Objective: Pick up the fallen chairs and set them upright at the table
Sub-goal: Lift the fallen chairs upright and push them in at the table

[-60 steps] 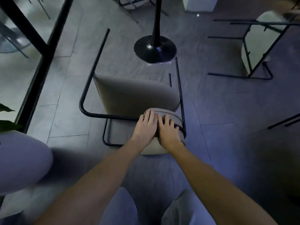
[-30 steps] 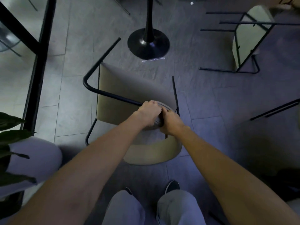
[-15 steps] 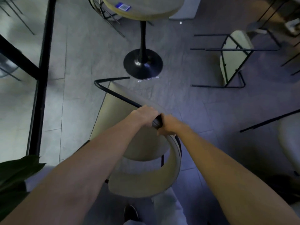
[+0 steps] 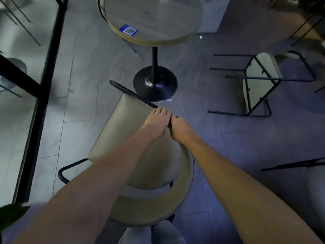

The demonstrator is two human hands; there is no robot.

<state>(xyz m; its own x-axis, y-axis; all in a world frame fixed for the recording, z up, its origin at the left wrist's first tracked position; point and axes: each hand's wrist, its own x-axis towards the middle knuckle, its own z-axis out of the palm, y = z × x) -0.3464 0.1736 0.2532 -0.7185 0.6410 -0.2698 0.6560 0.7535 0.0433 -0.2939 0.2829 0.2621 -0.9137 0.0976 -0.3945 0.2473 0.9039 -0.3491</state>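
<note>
Head view: my left hand [image 4: 157, 120] and right hand [image 4: 179, 128] are both clamped side by side on the black frame tube of the beige chair [image 4: 123, 138]. Chair sits below me, seat front pointing toward the round table [image 4: 154, 20]. Second chair [image 4: 258, 80] lies on its side, well right, legs pointing left.

A beige padded chair [image 4: 130, 138] with a black metal frame stands near the base of a round wooden pedestal table [image 4: 154, 20]. A second matching chair [image 4: 258, 81] lies tipped on its side — legs pointing left — well apart, to the right.
</note>
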